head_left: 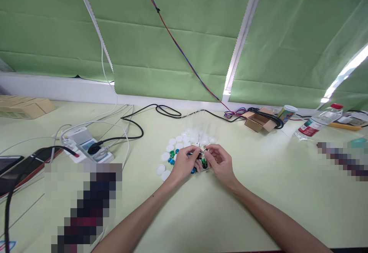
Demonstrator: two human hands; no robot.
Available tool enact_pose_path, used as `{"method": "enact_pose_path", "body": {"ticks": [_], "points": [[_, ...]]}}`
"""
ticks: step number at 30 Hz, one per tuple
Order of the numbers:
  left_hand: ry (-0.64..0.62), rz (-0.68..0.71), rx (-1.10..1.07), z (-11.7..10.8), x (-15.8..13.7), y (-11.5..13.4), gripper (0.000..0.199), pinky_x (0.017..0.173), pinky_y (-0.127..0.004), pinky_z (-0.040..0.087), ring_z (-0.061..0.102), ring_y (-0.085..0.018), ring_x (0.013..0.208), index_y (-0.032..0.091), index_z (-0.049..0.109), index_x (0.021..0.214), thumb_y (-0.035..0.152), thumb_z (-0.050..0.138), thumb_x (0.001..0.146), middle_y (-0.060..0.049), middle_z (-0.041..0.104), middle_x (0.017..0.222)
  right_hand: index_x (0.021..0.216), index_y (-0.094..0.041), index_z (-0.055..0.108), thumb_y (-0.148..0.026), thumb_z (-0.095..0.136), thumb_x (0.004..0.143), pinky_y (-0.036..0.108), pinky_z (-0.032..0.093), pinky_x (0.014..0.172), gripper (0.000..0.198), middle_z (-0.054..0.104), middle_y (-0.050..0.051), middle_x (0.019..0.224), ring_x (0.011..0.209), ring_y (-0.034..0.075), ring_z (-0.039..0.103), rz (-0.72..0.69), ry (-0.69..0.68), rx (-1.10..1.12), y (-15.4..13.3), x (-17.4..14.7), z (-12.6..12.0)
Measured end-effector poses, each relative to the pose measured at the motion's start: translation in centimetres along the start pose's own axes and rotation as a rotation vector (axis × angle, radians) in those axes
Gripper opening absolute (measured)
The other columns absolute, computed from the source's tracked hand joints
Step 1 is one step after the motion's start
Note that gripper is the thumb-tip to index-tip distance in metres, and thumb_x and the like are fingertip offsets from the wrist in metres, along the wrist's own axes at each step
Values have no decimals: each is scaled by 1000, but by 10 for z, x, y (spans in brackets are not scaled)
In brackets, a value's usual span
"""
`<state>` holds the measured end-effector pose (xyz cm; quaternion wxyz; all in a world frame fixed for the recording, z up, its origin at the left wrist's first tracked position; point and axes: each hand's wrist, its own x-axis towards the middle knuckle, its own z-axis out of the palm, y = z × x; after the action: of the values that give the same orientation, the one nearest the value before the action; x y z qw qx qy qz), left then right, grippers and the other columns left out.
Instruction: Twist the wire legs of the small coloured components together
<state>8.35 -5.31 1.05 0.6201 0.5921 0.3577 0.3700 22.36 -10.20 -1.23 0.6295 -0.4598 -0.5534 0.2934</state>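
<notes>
My left hand [184, 161] and my right hand [220, 164] meet at the middle of the table, fingertips pinched close together. Between them is something small with a thin, upright, wire-like part; its kind is too small to make out. Round white discs, perhaps lids [165, 156], lie around my left hand and behind both hands. Among them are small shiny blue pieces [171, 161] and green pieces [172, 153]. Beneath the fingers, more blue, green and black pieces [204, 164] show in part. Transparent tube-like containers [198, 120] stand behind the discs.
A power strip [96, 149] with plugs and cables lies at the left, beside phones [28, 166]. A small open cardboard box [260, 120], a can [287, 113] and a water bottle [319, 124] are at the back right. A black cable [168, 111] runs along the back.
</notes>
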Motion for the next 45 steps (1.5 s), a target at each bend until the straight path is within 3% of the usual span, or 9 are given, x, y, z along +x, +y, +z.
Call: {"method": "enact_pose_path", "body": {"ticks": [7, 21, 34, 45], "points": [[39, 17, -2, 0, 1, -1, 35, 41, -25, 47, 58, -15, 39, 18, 61, 77, 53, 60, 81, 2, 59, 50, 96, -20, 62, -37, 65, 87, 23, 44, 47, 20, 56, 0, 71, 54, 11, 51, 39, 54, 9, 3, 1, 0], [2, 49, -34, -4, 2, -3, 39, 53, -29, 52, 63, -16, 49, 16, 61, 103, 47, 65, 80, -1, 67, 63, 86, -18, 63, -44, 64, 86, 23, 42, 44, 26, 56, -2, 62, 47, 10, 47, 83, 122, -16, 1, 7, -2], [-19, 104, -14, -4, 1, -1, 25, 52, -25, 48, 59, -14, 48, 19, 57, 96, 38, 65, 81, 2, 63, 59, 84, -18, 64, -41, 64, 87, 22, 40, 43, 23, 56, -2, 63, 46, 9, 48, 78, 127, 10, 6, 7, -3], [22, 132, 15, -5, 1, -4, 26, 54, -25, 47, 59, -14, 52, 18, 57, 98, 38, 64, 82, 1, 63, 60, 80, -18, 63, -38, 62, 89, 21, 40, 43, 22, 55, -2, 61, 46, 9, 49, 74, 99, 32, 5, 7, -3]]}}
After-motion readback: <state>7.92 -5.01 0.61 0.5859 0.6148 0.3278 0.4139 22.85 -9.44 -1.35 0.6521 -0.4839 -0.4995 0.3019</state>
